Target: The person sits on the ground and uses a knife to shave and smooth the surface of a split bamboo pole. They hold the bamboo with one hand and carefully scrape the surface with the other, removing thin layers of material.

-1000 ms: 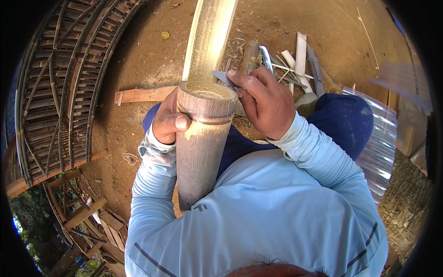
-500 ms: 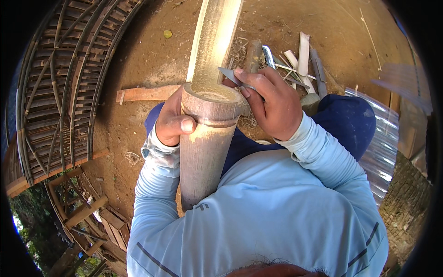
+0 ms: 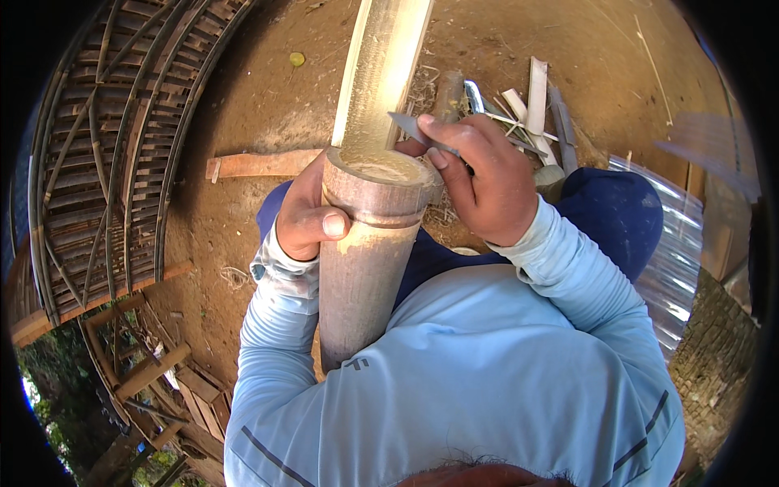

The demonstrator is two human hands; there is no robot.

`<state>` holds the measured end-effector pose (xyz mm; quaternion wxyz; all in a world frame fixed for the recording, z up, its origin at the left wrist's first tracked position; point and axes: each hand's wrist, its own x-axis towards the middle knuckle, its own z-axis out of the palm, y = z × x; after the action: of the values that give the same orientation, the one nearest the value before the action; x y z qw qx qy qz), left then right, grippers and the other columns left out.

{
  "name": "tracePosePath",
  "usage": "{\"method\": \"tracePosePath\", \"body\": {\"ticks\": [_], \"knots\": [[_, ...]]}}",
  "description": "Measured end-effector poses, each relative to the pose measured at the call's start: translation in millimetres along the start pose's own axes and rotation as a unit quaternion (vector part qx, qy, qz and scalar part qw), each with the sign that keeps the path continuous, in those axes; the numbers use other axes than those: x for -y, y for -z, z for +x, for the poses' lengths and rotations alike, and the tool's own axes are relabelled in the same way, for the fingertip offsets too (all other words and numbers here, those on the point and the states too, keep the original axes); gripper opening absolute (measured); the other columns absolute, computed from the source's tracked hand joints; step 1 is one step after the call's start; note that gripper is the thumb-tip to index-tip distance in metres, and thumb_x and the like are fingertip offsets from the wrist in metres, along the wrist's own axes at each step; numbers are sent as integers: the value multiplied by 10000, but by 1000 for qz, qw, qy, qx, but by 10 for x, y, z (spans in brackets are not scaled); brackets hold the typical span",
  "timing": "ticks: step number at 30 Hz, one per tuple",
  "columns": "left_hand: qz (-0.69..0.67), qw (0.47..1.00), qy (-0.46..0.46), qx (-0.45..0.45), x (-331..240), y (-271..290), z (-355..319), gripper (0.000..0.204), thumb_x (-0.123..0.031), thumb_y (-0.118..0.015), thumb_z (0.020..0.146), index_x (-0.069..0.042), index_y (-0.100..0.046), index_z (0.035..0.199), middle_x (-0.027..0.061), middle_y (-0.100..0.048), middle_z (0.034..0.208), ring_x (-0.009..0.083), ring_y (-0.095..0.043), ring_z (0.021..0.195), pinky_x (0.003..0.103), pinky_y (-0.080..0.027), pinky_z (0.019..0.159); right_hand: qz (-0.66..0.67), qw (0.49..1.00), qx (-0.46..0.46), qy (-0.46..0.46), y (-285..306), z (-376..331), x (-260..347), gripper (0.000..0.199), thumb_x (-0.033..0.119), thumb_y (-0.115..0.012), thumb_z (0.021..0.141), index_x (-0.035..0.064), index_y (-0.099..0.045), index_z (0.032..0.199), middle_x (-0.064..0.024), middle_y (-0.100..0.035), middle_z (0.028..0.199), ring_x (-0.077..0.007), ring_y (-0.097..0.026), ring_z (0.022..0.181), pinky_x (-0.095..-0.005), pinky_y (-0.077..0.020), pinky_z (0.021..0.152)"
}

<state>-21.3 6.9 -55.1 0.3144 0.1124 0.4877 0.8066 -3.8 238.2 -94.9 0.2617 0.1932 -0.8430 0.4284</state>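
Note:
A thick bamboo piece [image 3: 365,276] slants up and away from my chest, its near part a whole round tube and its far part cut open to a pale trough. My left hand [image 3: 307,215] is wrapped round the tube's left side just below the cut, thumb on the front. In my right hand [image 3: 487,174] a knife blade [image 3: 411,128] is pinched between thumb and fingers, its grey tip pointing up and left over the trough's right edge. The knife's handle is hidden by my hand.
Pale split strips [image 3: 537,97] and a short bamboo length [image 3: 449,96] lie on the dirt beyond my right hand. A flat board [image 3: 264,165] lies left of the bamboo. A slatted bamboo structure [image 3: 122,138] stands at the left, a clear corrugated sheet [image 3: 669,243] at the right.
The bamboo and both hands have shifted very slightly to the right. The knife tip has moved a little right; both grips stay the same.

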Motion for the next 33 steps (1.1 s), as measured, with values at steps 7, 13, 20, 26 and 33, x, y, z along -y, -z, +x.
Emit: {"method": "tracePosePath", "body": {"ticks": [7, 13, 20, 26, 33], "knots": [[4, 1000, 9, 17, 15, 82, -11, 1075, -386, -856, 664, 120, -354, 1468, 291, -496, 1460, 328, -551, 1298, 413, -407, 1116, -18, 999, 28, -2, -13, 20, 31, 370, 98, -695, 903, 162, -654, 1266, -91, -576, 851, -287, -640, 634, -386, -504, 526], [4, 1000, 4, 14, 9, 48, 6, 1088, -382, -858, 656, 111, -340, 1476, 283, -505, 1452, 332, -540, 1309, 420, -390, 1128, -29, 999, 30, -10, -8, 47, 8, 380, 77, -689, 888, 168, -659, 1256, -87, -567, 859, -285, -646, 655, -384, -515, 550], [25, 999, 20, 22, -28, 53, 10, 1079, -383, -850, 651, 106, -349, 1472, 278, -511, 1448, 327, -533, 1315, 416, -383, 1131, -45, 999, 31, -2, 10, 84, -10, 358, 114, -694, 898, 187, -666, 1248, -76, -567, 859, -283, -640, 647, -385, -521, 552], [46, 999, 17, 12, -33, 27, 53, 1113, -430, -872, 609, 140, -384, 1432, 296, -540, 1395, 330, -608, 1205, 411, -475, 1032, -70, 997, 31, 8, 44, 137, -26, 310, 170, -681, 925, 209, -670, 1232, -69, -567, 845, -282, -633, 635, -389, -518, 537], [56, 998, 23, -9, -28, -23, 88, 1205, -478, -904, 538, 197, -394, 1396, 365, -528, 1358, 350, -668, 1099, 414, -574, 919, -95, 995, 27, 7, 75, 220, -40, 260, 225, -669, 948, 221, -676, 1207, -64, -571, 844, -284, -633, 631, -393, -517, 534]]}}
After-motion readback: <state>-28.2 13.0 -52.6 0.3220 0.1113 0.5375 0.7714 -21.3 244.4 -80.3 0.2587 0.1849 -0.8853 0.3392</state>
